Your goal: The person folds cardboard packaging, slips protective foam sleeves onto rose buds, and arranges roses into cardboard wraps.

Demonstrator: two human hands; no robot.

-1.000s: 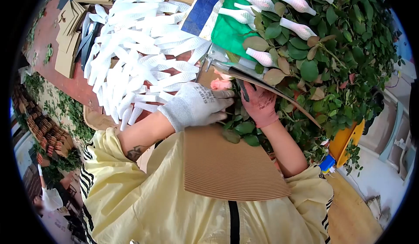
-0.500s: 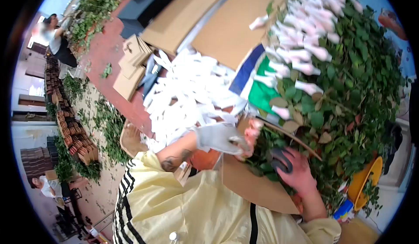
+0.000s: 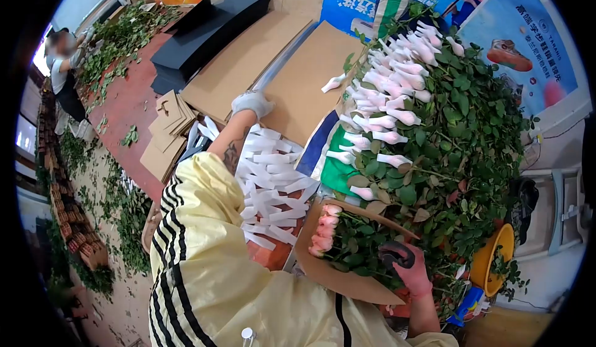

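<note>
My left hand (image 3: 252, 103), in a white glove, is stretched out over the brown cardboard sheets (image 3: 310, 86); its fingers are too small and blurred to read. A pink glove with dark finger parts covers my right hand (image 3: 400, 260), curled closed on the leafy rose stems (image 3: 363, 251). The pink rose heads (image 3: 325, 230) lie in a row at the left end of those stems, on a bent brown cardboard piece (image 3: 347, 285). White mesh sleeves (image 3: 273, 173) are heaped between my left arm and the flowers. Sleeved roses (image 3: 403, 117) lie farther back on the right.
Dark cardboard sheets (image 3: 205, 36) and small cardboard pieces (image 3: 164, 136) lie at left. Leafy stems (image 3: 465, 161) fill the right, beside a yellow basin (image 3: 493, 260) and a grey chair (image 3: 552, 216). Another person (image 3: 67, 80) stands far left, near cut leaves (image 3: 121, 43).
My left hand has left the rose heads and reached forward to the cardboard sheets. The roses now lie grouped on the bent cardboard, with my right hand on their stems. The view has shifted.
</note>
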